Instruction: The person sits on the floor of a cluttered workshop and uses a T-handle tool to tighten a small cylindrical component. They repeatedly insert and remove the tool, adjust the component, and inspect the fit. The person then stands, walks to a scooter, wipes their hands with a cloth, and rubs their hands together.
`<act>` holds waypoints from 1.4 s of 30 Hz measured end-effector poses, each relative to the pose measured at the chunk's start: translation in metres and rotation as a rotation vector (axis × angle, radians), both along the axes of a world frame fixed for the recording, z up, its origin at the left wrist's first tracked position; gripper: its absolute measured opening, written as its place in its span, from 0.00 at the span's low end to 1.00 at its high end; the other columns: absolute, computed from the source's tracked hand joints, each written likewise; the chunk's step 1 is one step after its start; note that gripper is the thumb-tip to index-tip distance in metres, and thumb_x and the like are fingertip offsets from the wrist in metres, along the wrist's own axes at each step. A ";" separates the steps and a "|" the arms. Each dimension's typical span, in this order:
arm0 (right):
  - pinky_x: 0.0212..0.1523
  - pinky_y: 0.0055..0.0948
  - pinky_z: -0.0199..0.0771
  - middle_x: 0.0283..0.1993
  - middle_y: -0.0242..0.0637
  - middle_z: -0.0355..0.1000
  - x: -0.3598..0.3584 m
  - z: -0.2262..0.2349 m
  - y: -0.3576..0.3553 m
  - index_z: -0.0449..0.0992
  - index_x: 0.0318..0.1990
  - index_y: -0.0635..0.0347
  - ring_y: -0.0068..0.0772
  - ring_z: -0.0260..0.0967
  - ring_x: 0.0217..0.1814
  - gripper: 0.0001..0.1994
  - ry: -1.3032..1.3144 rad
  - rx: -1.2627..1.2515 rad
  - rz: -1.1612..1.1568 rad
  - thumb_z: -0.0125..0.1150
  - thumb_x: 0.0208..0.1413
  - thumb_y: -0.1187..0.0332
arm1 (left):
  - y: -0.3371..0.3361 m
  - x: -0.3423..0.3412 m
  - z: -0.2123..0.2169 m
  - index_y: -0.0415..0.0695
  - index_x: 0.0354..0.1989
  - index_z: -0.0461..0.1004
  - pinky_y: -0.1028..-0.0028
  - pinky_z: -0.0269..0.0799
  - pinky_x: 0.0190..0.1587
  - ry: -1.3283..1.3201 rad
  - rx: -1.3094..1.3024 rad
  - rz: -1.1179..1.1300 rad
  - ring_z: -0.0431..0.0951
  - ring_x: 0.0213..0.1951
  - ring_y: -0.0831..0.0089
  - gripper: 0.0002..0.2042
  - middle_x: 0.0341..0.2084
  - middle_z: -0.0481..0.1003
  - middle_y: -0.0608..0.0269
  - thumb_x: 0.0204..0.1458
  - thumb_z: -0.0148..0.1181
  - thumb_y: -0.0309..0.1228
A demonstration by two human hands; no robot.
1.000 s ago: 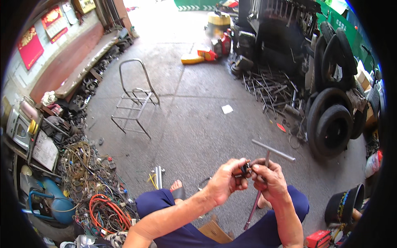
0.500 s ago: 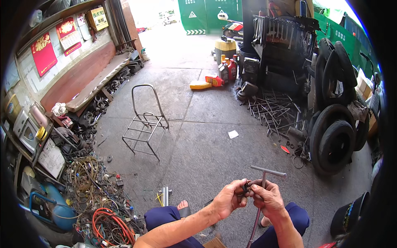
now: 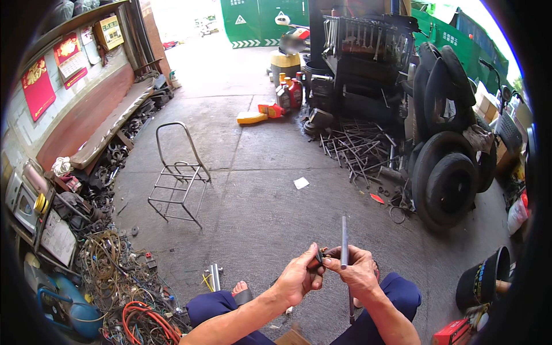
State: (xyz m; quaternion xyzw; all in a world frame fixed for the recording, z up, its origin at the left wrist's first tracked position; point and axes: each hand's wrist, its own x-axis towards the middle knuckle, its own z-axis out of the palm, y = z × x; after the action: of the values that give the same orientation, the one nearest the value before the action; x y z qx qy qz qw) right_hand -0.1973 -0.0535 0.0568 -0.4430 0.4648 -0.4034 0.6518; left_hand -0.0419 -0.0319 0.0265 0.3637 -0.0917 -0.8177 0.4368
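Observation:
Between my two hands is a small dark part with coppery bits [image 3: 317, 261], partly covered by fingers; its exact kind I cannot make out. My left hand [image 3: 298, 278] pinches it from the left with thumb and fingers. A metal T-handle wrench [image 3: 344, 238] is tucked in my right hand [image 3: 357, 271], its crossbar pointing away from me and its shaft running down below the palm. The right thumb and fingertips also touch the small part. Both hands are close together above the floor, between my knees.
A bare metal rack frame [image 3: 178, 178] stands on the concrete ahead. Tangled wires [image 3: 115, 270] and a red hose [image 3: 144, 319] lie at left. Tires [image 3: 445, 190], a pile of metal rods [image 3: 356, 149] and a black bucket [image 3: 480, 282] are at right.
The wrench's crossbar has swung from lying crosswise to pointing away from me. My hands still grip the small part together. The whole scene has shifted left in view.

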 end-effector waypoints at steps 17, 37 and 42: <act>0.34 0.19 0.72 0.34 0.37 0.77 -0.007 -0.004 -0.004 0.79 0.39 0.68 0.20 0.72 0.35 0.12 0.023 -0.051 0.101 0.69 0.49 0.71 | 0.002 0.002 0.007 0.47 0.36 0.72 0.77 0.65 0.21 -0.093 0.013 -0.012 0.67 0.16 0.77 0.17 0.21 0.70 0.67 0.59 0.50 0.49; 0.38 0.21 0.75 0.35 0.38 0.78 -0.005 0.010 -0.005 0.79 0.42 0.67 0.23 0.74 0.38 0.14 0.066 0.021 0.109 0.67 0.51 0.68 | -0.002 0.004 0.002 0.48 0.34 0.69 0.81 0.59 0.14 -0.024 0.056 0.053 0.62 0.13 0.80 0.21 0.20 0.66 0.68 0.58 0.46 0.55; 0.35 0.20 0.75 0.33 0.36 0.78 -0.011 -0.025 -0.006 0.80 0.38 0.65 0.21 0.75 0.34 0.10 -0.182 -0.024 0.035 0.69 0.49 0.70 | -0.002 -0.011 0.006 0.50 0.31 0.71 0.79 0.59 0.14 0.019 0.040 0.076 0.63 0.11 0.80 0.20 0.17 0.67 0.71 0.60 0.43 0.53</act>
State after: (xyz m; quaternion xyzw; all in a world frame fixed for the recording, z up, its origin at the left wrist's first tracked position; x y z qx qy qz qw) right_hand -0.2082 -0.0600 0.0318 -0.4205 0.3907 -0.4362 0.6930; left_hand -0.0532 -0.0343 0.0322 0.3679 -0.0574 -0.8056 0.4608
